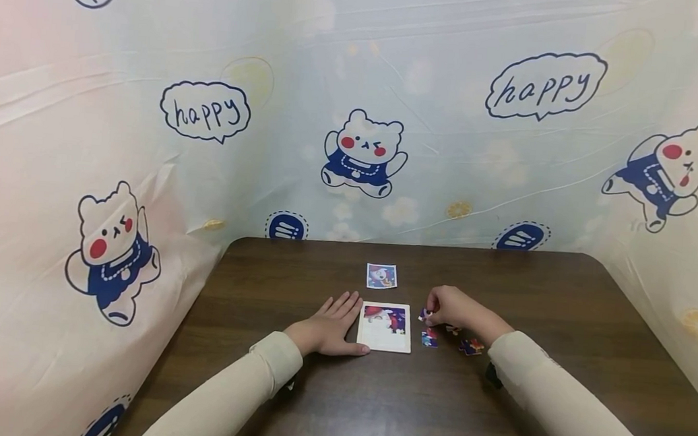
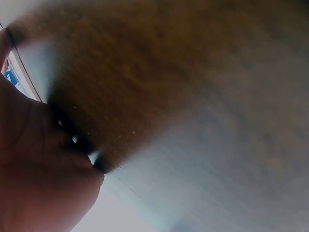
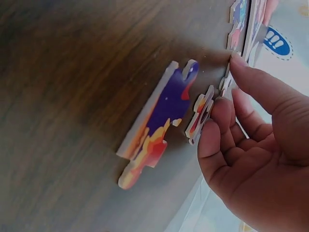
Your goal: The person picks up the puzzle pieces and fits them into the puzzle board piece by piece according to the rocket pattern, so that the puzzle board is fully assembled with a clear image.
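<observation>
The right hand is clamped, thumb against fingertips, on a small puzzle piece. The held piece is located just beyond the 3 o'clock side of a white puzzle frame. Its visible face is dark blue and white; the fingers cover the remainder. In the right wrist view it appears as a thin, nearly edge-on strip, its visible long axis running from 7 to 1 o'clock. Whether it touches the table cannot be told. The frame lies flat, its sides aligned roughly 12 to 6 o'clock. Its upper part carries printed pieces, red toward 11 o'clock and purple toward 2; the area toward 6 o'clock is bare white. The left hand rests at the 9 o'clock side, fingers straight and apart, thumb at the frame's 7 o'clock corner. A red-and-blue block lies flat at 4 o'clock from the frame. A purple-and-orange cluster lies farther out, its long axis running from 7 to 1 o'clock in the right wrist view. A small loose piece lies near the curled right fingers. A picture card lies at 12 o'clock from the frame.
</observation>
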Demonstrator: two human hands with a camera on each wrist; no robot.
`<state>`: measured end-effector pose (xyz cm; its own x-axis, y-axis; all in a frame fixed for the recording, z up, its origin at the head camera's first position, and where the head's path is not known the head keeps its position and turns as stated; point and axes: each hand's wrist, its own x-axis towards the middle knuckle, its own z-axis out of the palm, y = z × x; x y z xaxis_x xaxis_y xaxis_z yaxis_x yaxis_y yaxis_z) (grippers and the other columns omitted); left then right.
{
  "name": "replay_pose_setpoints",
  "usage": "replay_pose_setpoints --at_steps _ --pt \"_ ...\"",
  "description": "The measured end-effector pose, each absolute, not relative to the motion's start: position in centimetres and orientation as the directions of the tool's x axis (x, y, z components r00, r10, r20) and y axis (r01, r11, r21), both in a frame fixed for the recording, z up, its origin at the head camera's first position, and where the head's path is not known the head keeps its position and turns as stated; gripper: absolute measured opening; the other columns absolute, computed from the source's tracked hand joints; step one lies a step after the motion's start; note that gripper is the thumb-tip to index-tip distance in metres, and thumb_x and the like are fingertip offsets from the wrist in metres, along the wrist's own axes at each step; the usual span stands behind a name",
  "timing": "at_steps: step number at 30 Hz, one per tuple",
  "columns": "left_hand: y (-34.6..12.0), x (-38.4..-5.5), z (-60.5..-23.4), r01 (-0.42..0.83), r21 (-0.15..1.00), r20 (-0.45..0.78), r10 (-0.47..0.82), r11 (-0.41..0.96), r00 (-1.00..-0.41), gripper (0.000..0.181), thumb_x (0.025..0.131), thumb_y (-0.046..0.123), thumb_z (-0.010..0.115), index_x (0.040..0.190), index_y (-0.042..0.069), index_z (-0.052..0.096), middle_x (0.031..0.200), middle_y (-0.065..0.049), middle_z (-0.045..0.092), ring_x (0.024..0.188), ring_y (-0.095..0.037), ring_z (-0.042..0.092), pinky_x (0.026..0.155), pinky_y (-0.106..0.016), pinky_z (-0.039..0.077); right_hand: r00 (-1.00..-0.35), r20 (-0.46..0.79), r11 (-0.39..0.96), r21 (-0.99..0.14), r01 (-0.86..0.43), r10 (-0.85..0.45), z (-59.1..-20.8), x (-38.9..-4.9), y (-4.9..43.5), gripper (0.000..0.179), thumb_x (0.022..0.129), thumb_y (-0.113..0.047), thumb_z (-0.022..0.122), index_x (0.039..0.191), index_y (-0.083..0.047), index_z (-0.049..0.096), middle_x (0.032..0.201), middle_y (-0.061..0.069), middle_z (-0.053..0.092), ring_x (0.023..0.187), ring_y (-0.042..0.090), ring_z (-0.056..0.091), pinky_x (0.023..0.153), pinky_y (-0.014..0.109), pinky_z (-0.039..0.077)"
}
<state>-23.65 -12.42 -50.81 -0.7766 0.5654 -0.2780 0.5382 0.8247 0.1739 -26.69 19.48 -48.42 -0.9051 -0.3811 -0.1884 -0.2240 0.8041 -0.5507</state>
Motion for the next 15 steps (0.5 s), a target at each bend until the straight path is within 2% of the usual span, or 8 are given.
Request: replay_pose_setpoints --at_steps 5,11,15 --pt "-12.4 -23.8 -51.0 0.539 0.173 -0.276 0.566 0.824 -0.777 0.117 0.079 0.090 0.036 0.160 0.013 0.004 0.166 -0.007 0.000 0.152 -0.027 -0.003 0.119 -0.053 0.001 -0.903 -0.176 0.800 -0.550 -0.240 -0.392 -48.3 -26.8 19.4 0.029 0.077 -0.012 0.086 0.093 -0.007 0.062 0.079 0.004 0.057 0.070 0.018 0.054 0.060 0.031 0.048" --pt "-12.5 -23.9 -51.6 0.544 0.173 -0.259 0.571 0.821 -0.779 0.117 0.078 0.091 0.034 0.160 0.014 0.002 0.167 -0.006 -0.002 0.152 -0.026 -0.005 0.119 -0.053 0.000 -0.894 -0.189 0.796 -0.555 -0.244 -0.406 -48.2 -26.8 19.4 0.026 0.077 -0.011 0.086 0.090 -0.008 0.064 0.079 0.003 0.057 0.070 0.018 0.054 0.060 0.031 0.048" --pt "-12.3 -23.3 -50.5 0.544 0.137 -0.277 0.560 0.828 -0.781 0.115 0.080 0.089 0.034 0.160 0.012 0.004 0.166 -0.007 0.000 0.152 -0.026 -0.001 0.119 -0.052 0.004 -0.892 -0.176 0.781 -0.572 -0.251 -0.416 -48.2 -26.9 19.4 0.027 0.077 -0.010 0.086 0.090 -0.008 0.063 0.079 0.003 0.057 0.070 0.018 0.054 0.060 0.031 0.048"
